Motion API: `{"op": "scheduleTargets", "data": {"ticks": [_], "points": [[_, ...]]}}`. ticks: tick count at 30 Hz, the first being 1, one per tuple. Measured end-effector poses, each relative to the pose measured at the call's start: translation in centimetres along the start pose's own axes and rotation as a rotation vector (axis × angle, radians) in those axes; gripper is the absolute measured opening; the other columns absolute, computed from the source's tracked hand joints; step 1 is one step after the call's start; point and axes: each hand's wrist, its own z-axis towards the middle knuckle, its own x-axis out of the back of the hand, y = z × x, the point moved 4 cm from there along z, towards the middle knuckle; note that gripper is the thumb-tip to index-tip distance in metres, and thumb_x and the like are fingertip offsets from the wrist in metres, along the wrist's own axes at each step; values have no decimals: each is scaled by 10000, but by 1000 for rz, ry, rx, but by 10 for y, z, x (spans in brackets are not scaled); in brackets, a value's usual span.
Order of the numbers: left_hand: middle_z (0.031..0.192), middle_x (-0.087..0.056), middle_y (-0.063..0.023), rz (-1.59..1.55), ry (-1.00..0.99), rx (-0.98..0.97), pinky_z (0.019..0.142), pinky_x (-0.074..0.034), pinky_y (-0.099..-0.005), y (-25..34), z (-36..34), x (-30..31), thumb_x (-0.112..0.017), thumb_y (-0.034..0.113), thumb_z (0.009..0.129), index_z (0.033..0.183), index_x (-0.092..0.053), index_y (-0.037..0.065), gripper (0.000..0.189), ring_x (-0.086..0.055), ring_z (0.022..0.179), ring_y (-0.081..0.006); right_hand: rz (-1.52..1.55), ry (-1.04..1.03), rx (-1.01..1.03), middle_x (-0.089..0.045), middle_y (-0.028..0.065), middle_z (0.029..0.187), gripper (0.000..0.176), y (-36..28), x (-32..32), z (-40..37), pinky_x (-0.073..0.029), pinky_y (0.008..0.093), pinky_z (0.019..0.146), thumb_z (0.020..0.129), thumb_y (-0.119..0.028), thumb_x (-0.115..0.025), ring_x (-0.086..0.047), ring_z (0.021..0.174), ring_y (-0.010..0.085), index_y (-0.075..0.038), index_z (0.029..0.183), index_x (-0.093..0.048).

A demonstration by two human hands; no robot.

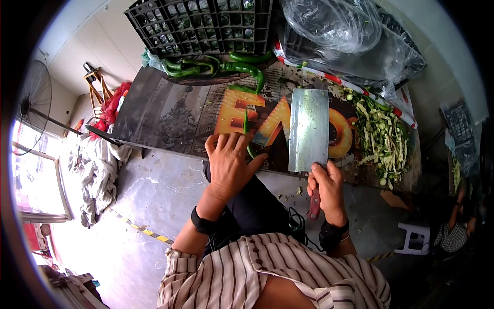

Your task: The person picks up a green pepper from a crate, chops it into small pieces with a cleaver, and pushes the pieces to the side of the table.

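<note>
My right hand is closed around the brown handle of a cleaver. Its broad steel blade points away from me above the table, with green specks on it. My left hand is at the table's front edge, fingers curled over a slim green chili pepper. The pepper's tip sticks out beyond the fingers, and its other end shows beside the thumb. Right of the blade lies a heap of sliced green chili peppers. Several whole green chili peppers lie at the back of the table.
A black plastic crate stands at the back of the dark printed table. Clear plastic bags fill the back right corner. On the floor are a white stool and a grey cloth heap. Another person sits at far right.
</note>
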Motion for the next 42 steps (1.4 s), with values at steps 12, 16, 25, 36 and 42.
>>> {"op": "scheduleTargets", "data": {"ticks": [12,16,25,36,42], "points": [[1076,-650,-67,63,-80,93,1095,-238,-507,-14,-3,6,-623,71,744,1241,-538,80,505,-565,1075,-253,5,-13,8,-498,6,672,156,5,4,0,-434,250,451,992,-158,-545,-483,541,66,-17,927,-550],[1017,-650,-38,103,-63,60,1080,-261,-522,-23,0,7,-606,9,728,1170,-588,87,449,-574,1055,-222,14,-6,-11,-499,6,676,153,3,2,0,-433,247,451,992,-157,-547,-482,543,64,-19,926,-550],[1035,-633,-24,6,14,7,1071,-278,-498,-17,0,-6,-712,187,783,1145,-622,108,381,-554,1071,-229,-61,-42,23,-496,2,658,147,-4,5,5,-413,239,446,997,-156,-538,-463,517,62,-19,945,-550],[925,-613,11,-38,211,-16,925,-368,-407,-22,-5,-7,-695,137,763,932,-686,140,169,-557,919,-195,-940,-358,544,-461,165,751,165,-81,-30,52,-398,408,606,909,-57,-573,-519,671,310,43,830,-468],[902,-638,18,-47,209,-16,908,-369,-392,-24,-9,-14,-692,103,774,930,-705,142,161,-567,897,-197,-1174,-622,653,-521,198,849,170,-95,-66,73,-438,463,642,917,-115,-570,-554,743,417,39,863,-523]]}}
